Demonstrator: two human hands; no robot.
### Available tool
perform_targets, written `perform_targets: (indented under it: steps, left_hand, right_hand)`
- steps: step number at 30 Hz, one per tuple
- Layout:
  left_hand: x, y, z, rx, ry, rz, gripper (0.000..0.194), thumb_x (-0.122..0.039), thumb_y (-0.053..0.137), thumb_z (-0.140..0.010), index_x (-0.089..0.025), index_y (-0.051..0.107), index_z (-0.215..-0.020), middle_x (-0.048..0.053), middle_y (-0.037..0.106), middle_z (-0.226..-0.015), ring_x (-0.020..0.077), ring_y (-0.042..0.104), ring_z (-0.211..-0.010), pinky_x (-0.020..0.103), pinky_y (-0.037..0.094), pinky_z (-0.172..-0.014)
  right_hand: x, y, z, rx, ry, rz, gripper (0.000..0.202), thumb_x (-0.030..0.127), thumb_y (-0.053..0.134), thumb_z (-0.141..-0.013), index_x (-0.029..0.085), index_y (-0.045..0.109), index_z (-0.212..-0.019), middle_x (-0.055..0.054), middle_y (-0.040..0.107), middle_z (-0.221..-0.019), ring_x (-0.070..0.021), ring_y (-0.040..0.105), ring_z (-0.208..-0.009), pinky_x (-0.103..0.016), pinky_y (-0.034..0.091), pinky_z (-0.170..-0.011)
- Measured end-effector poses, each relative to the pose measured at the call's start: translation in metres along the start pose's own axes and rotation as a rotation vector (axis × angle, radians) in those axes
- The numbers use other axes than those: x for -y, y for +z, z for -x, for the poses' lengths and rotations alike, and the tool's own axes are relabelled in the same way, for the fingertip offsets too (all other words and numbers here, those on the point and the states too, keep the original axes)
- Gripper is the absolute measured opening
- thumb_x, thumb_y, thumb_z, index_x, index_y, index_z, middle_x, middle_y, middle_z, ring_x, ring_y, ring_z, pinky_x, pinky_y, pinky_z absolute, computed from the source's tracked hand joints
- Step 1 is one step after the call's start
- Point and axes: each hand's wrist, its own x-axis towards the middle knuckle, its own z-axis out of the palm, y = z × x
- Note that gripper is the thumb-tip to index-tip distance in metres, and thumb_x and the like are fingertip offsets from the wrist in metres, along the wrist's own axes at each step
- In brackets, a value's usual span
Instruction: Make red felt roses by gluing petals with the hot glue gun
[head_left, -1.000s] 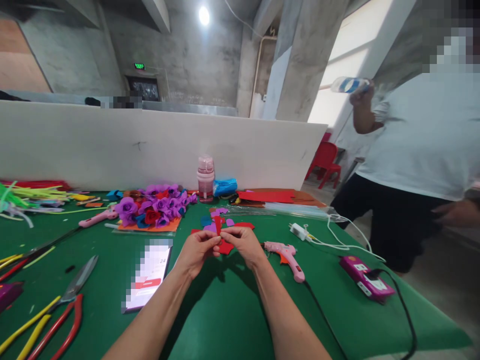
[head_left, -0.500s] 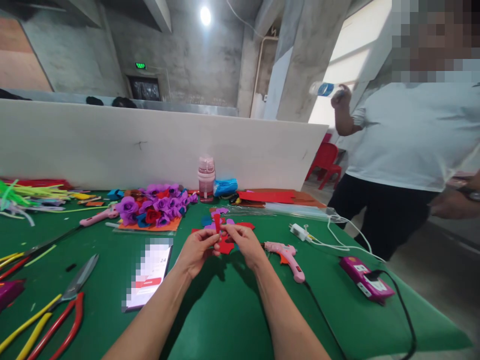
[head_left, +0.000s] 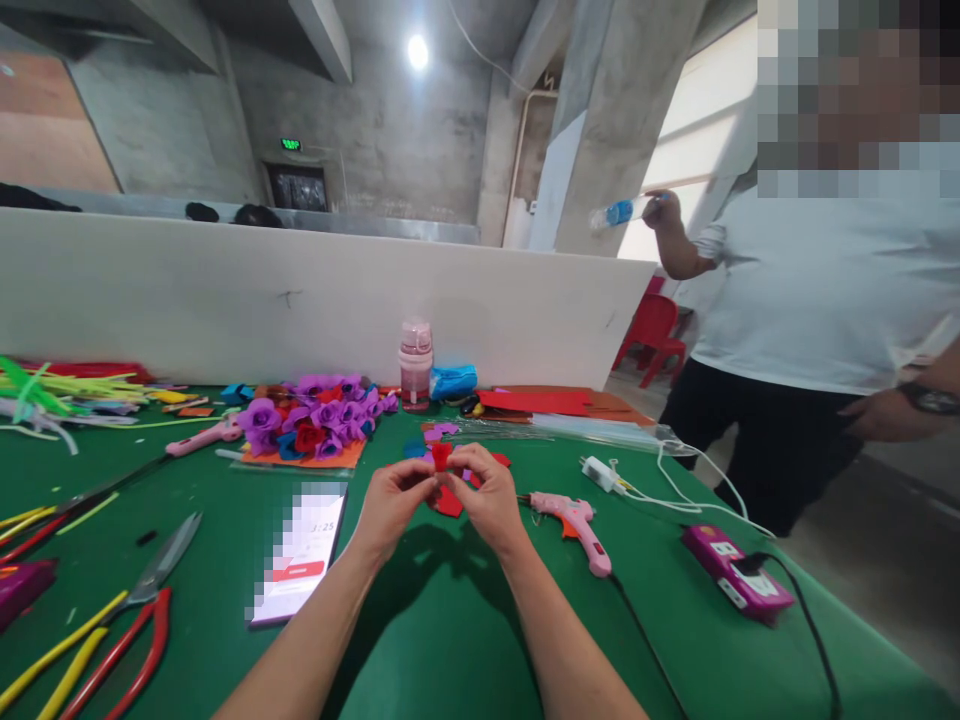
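My left hand and my right hand meet above the middle of the table, each pinching a small red petal piece. Its upper end flares out above my fingertips; the lower part is hidden by them. Beneath and behind the hands lie flat red cut pieces, with purple pieces and a blue piece farther back. Just right of my right hand, a pink glue gun rests on its side. Left of the hands, finished-looking purple, red and blue roses are heaped on an orange sheet.
A phone and large scissors lie to the left. At the back stand a pink bottle and a white partition. On the right are a white charger, a purple power strip and a standing person holding a bottle.
The red piece has turned in my fingers and now shows its wider flared face. My right fingers have shifted their pinch. The person's bottle has moved down and left in view.
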Motion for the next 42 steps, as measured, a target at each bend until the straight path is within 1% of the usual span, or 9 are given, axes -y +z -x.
perform_targets:
  steps: [4,10,16,21,23,26,29,35,42]
  left_hand:
    - [-0.003,0.002,0.000,-0.064,0.066,-0.011,0.008,-0.021,0.068,-0.066,-0.015,0.066,-0.069,-0.002,0.061,-0.060,0.0091,0.054,-0.054,0.022,0.045,-0.056]
    - [-0.007,0.002,0.001,-0.073,0.116,-0.055,0.005,-0.020,0.066,-0.067,-0.015,0.067,-0.068,-0.001,0.063,-0.065,0.0102,0.056,-0.057,0.023,0.046,-0.058]
    - [-0.005,0.002,0.000,-0.092,0.086,-0.047,0.004,-0.019,0.067,-0.064,-0.016,0.067,-0.068,-0.001,0.062,-0.061,0.0107,0.056,-0.055,0.023,0.046,-0.057]
    - [-0.003,0.003,-0.001,-0.118,0.020,0.001,0.009,-0.022,0.069,-0.063,-0.015,0.064,-0.066,-0.002,0.061,-0.055,0.0107,0.055,-0.051,0.023,0.046,-0.055]
    - [-0.003,0.003,-0.001,-0.127,-0.013,0.044,0.012,-0.023,0.070,-0.063,-0.015,0.063,-0.066,-0.002,0.060,-0.054,0.0108,0.056,-0.050,0.023,0.046,-0.054]
    - [-0.004,0.003,-0.002,-0.146,-0.041,0.063,0.015,-0.025,0.071,-0.062,-0.015,0.062,-0.066,-0.001,0.062,-0.056,0.0113,0.058,-0.052,0.024,0.047,-0.057]
    - [-0.003,0.002,-0.002,-0.166,-0.046,0.047,0.015,-0.025,0.072,-0.061,-0.014,0.062,-0.067,-0.001,0.063,-0.056,0.0115,0.059,-0.054,0.024,0.047,-0.059]
    - [0.002,0.000,-0.004,-0.162,-0.062,0.047,0.019,-0.028,0.073,-0.061,-0.014,0.062,-0.068,-0.001,0.063,-0.058,0.0120,0.059,-0.053,0.024,0.048,-0.057]
    - [0.003,-0.001,-0.004,-0.156,-0.089,0.085,0.024,-0.031,0.075,-0.058,-0.014,0.063,-0.070,0.000,0.063,-0.059,0.0118,0.059,-0.054,0.024,0.048,-0.057]
  right_hand:
    - [0.003,0.002,0.001,0.012,-0.051,0.009,0.007,0.022,0.066,-0.074,0.023,0.067,-0.081,-0.001,0.060,-0.080,-0.0146,0.056,-0.077,-0.027,0.044,-0.071]
    - [0.006,0.001,0.000,0.063,-0.034,-0.020,0.008,0.025,0.064,-0.076,0.023,0.068,-0.082,-0.001,0.060,-0.079,-0.0140,0.055,-0.074,-0.027,0.044,-0.070]
    - [0.006,0.001,0.001,0.085,0.023,-0.011,0.012,0.028,0.063,-0.076,0.024,0.066,-0.086,-0.002,0.058,-0.081,-0.0147,0.055,-0.072,-0.027,0.045,-0.069]
    - [0.002,0.002,0.002,0.038,0.119,-0.090,0.027,0.029,0.065,-0.073,0.022,0.060,-0.098,-0.003,0.060,-0.086,-0.0149,0.057,-0.074,-0.028,0.047,-0.071]
    - [0.001,0.000,0.002,0.017,0.144,-0.157,0.029,0.030,0.063,-0.075,0.021,0.058,-0.102,-0.004,0.061,-0.089,-0.0153,0.057,-0.079,-0.028,0.047,-0.075]
    - [0.000,-0.003,0.000,-0.027,0.193,-0.229,0.018,0.029,0.058,-0.079,0.021,0.063,-0.094,-0.005,0.064,-0.092,-0.0164,0.058,-0.084,-0.030,0.046,-0.078]
    - [-0.002,-0.005,-0.002,-0.069,0.249,-0.248,0.012,0.029,0.061,-0.076,0.021,0.068,-0.082,-0.004,0.066,-0.086,-0.0169,0.059,-0.081,-0.030,0.046,-0.075]
    - [-0.004,-0.002,-0.004,-0.090,0.297,-0.237,0.015,0.030,0.061,-0.074,0.021,0.071,-0.080,-0.002,0.067,-0.074,-0.0144,0.057,-0.066,-0.028,0.046,-0.066]
    - [-0.005,-0.001,-0.002,-0.054,0.372,-0.185,0.014,0.031,0.067,-0.069,0.019,0.071,-0.074,-0.003,0.069,-0.071,-0.0163,0.060,-0.067,-0.030,0.047,-0.069]
